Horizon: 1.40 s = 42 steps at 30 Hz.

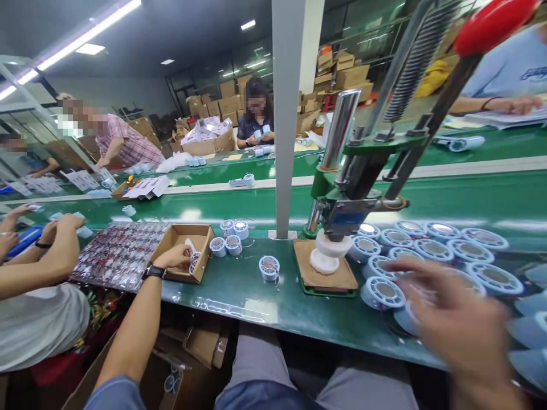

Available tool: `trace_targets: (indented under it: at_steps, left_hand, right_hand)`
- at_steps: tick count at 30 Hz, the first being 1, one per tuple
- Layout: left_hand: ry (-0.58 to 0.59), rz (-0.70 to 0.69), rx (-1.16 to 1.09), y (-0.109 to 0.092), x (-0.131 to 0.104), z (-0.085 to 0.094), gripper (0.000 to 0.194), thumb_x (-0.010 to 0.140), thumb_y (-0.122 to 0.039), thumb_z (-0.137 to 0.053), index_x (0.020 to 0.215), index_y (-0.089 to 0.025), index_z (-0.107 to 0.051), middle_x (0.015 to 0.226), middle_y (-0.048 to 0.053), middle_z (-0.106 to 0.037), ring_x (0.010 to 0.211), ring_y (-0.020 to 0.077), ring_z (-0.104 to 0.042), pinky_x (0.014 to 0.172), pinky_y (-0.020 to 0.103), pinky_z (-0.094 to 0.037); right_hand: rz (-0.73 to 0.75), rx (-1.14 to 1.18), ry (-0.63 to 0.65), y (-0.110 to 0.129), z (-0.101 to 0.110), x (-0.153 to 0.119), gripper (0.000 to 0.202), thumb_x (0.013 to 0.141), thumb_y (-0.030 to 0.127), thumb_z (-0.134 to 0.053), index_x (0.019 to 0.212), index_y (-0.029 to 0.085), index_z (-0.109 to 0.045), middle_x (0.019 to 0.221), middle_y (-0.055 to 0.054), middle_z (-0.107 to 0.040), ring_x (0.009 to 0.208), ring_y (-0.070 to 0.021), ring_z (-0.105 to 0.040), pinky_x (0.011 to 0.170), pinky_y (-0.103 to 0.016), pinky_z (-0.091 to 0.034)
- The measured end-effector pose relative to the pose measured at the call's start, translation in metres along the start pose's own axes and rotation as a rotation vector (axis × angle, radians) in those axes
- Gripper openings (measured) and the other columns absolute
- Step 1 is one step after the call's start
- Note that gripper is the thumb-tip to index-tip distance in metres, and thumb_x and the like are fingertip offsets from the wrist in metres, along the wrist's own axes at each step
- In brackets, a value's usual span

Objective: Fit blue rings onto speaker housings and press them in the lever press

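Note:
My left hand, with a black watch on the wrist, reaches into a small open cardboard box. Its fingers are closed on a round slotted plastic cover inside the box. My right hand, smeared by motion, is over the near side of a group of light-blue round housings; whether it grips one cannot be made out. A single light-blue housing with red wires stands on the bench between the box and the hand press. Under the press's white pad sits a white round seat.
Several housings stand right of the box. A sheet of small wired parts lies to its left, by a co-worker's arms. A grey post rises behind the bench. The press's red-knobbed lever leans over the right side.

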State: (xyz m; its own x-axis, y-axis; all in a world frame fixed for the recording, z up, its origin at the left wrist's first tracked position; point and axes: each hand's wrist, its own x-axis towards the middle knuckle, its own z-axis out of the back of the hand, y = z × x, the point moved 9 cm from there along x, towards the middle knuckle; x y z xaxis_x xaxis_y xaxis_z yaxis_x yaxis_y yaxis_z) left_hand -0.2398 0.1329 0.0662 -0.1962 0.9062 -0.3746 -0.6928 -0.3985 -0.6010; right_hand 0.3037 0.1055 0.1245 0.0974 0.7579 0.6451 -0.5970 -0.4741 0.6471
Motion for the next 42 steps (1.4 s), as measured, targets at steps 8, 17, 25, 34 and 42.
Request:
trace_targets:
  at_steps: [8,17,25,34,42]
  left_hand:
    - [-0.307,-0.085,-0.088,-0.004,-0.011,0.049,0.019,0.072,-0.028,-0.064,0.077,-0.017,-0.05,0.063,-0.003,-0.061,0.067,0.0164,-0.062,0.062,0.024,-0.048]
    - [-0.142,-0.545,0.018,-0.096,-0.061,-0.125,0.023,0.088,-0.024,-0.051,0.095,-0.019,-0.073,0.09,0.006,-0.071,0.084,0.0194,-0.065,0.082,0.033,-0.053]
    - [-0.331,-0.631,0.095,-0.096,-0.061,-0.168,0.036,0.09,-0.018,-0.05,0.122,-0.022,-0.065,0.131,0.01,-0.061,0.123,0.0246,-0.053,0.107,0.046,-0.044]
    - [-0.424,-0.534,0.209,-0.09,-0.075,-0.186,0.068,0.082,-0.02,-0.064,0.146,-0.022,-0.041,0.141,0.012,-0.053,0.125,0.0307,-0.045,0.106,0.051,-0.04]
    - [-0.393,-0.504,-0.048,-0.092,-0.071,-0.171,0.054,0.082,-0.021,-0.065,0.135,-0.019,-0.052,0.127,0.011,-0.064,0.117,0.028,-0.057,0.104,0.049,-0.045]
  right_hand:
    - [0.067,0.134,0.656,0.058,-0.222,-0.059,0.044,0.087,0.014,-0.05,0.13,0.016,-0.059,0.143,-0.016,-0.045,0.132,-0.0293,-0.048,0.112,-0.049,-0.042]
    - [0.034,0.241,0.41,0.031,-0.18,-0.097,0.015,0.088,0.019,-0.055,0.102,0.019,-0.059,0.131,-0.012,-0.055,0.121,-0.024,-0.056,0.102,-0.04,-0.05]
    - [-0.055,0.338,0.45,0.028,-0.144,-0.094,0.037,0.096,0.044,-0.043,0.095,0.019,-0.069,0.145,-0.012,-0.045,0.129,-0.026,-0.051,0.103,-0.039,-0.047]
    - [-0.244,0.43,0.582,0.01,-0.169,-0.076,0.031,0.081,0.036,-0.065,0.06,0.016,-0.054,0.127,-0.012,-0.059,0.115,-0.0248,-0.059,0.1,-0.037,-0.046]
    - [-0.294,0.408,0.574,0.009,-0.182,-0.092,0.062,0.07,0.02,-0.069,0.13,0.02,-0.053,0.132,-0.01,-0.059,0.124,-0.0236,-0.056,0.111,-0.041,-0.041]
